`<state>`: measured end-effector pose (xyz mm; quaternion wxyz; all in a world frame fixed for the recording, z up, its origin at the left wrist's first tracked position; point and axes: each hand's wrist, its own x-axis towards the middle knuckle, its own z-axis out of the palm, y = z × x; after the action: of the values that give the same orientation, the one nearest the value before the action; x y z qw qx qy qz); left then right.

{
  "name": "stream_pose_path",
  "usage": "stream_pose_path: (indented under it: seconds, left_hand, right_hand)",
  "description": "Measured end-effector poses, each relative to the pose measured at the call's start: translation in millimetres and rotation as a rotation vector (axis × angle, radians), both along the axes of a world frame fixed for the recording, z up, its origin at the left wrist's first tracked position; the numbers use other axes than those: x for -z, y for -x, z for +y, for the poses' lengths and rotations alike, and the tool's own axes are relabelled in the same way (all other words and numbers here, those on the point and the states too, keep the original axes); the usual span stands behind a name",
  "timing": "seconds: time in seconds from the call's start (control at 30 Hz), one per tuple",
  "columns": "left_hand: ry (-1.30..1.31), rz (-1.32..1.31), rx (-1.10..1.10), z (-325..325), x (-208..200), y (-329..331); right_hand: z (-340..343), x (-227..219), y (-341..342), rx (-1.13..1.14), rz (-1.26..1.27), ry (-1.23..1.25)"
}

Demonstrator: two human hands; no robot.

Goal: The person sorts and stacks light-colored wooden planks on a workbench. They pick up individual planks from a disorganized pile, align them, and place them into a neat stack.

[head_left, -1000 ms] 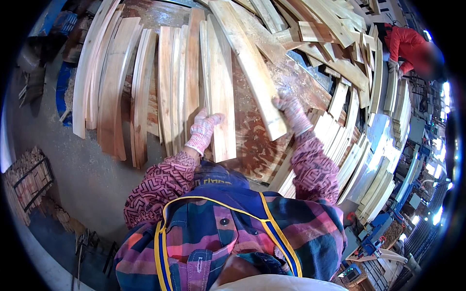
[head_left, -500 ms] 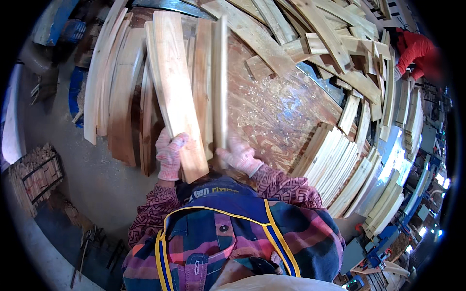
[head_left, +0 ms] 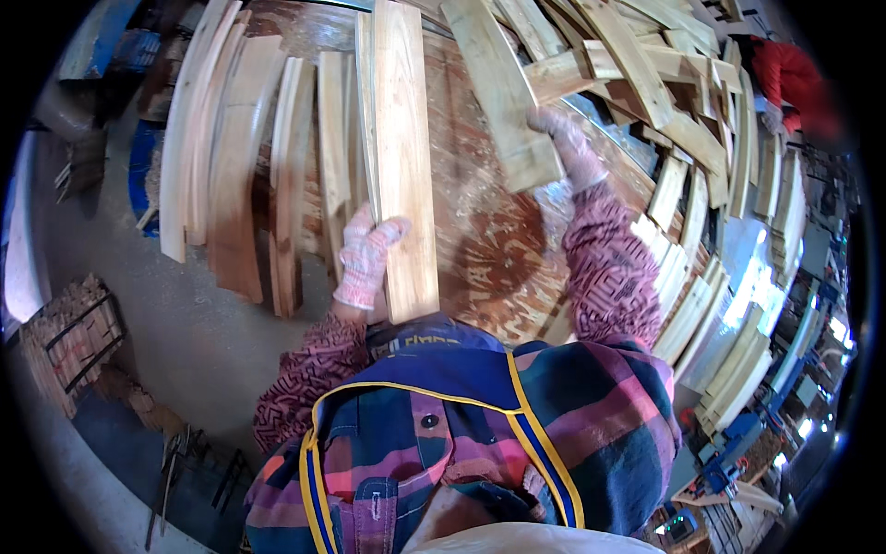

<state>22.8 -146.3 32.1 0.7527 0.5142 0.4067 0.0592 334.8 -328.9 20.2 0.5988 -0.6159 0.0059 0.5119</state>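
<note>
Since a moment ago the right hand point(head_left: 565, 138) has left the near plank point(head_left: 402, 166) and reached to the upper centre, fingers closed over the end of a second plank point(head_left: 503, 92), so sorting moves on. The left hand point(head_left: 365, 258), at frame centre, pinches the near plank's left edge. That plank lies on the desk point(head_left: 489, 258), its long axis running from the person toward the top.

Left hand point(head_left: 367, 257): gloved, pink-and-white knit, wrist bent up, fingers curled round the left edge of a board, thumb across its face. Forearm in patterned pink sleeve, elbow low and tucked near the torso.

Right hand point(head_left: 565, 138): gloved, reaching well forward and up, arm nearly straight. Fingers closed on the near end of another plank. Sleeve bunched at the wrist. Hands well apart, right one farther out.
</note>
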Motion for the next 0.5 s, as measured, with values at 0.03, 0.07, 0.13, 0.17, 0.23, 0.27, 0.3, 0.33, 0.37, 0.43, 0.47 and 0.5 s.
stream_pose_path:
  seconds: [0.03,0.07,0.13,0.17,0.23,0.27,0.3,0.33,0.37,0.43,0.47,0.5]
  left_hand:
    - [0.084,-0.047,0.0,-3,-7,-8]
    - [0.071,-0.026,0.036,-6,-7,-11]
    - [0.049,0.051,0.096,-5,11,-8]
    - [0.069,0.064,0.112,-8,20,-7]
    - [0.088,0.089,0.141,-7,27,-5]
    - [0.094,0.091,0.11,-13,32,-2]
    - [0.086,0.093,0.061,-18,35,0]
    - [0.069,0.093,-0.001,-21,30,-4]
    - [0.181,0.017,0.044,-26,23,-10]
    - [0.11,0.098,0.226,-16,7,-21]
    - [-0.039,0.262,0.387,-4,8,-24]
    - [-0.065,0.262,0.349,1,13,-13]
  right_hand:
    - [-12,-7,28,0.146,0.014,0.039]
    - [-16,-11,60,0.289,0.025,0.074]
    - [-22,1,95,0.335,0.07,-0.029]
    - [-28,8,104,0.352,0.087,-0.094]
    - [-22,3,125,0.354,0.102,-0.161]
    - [-22,7,136,0.333,0.097,-0.151]
    - [-16,15,145,0.293,0.096,-0.157]
    - [-13,24,149,-0.015,-0.167,0.058]
    - [-15,29,157,-0.307,-0.439,0.279]
    - [12,-4,171,-0.71,-0.684,0.545]
    - [14,-7,172,-0.809,-0.688,0.607]
    - [3,9,179,-0.602,-0.744,0.498]
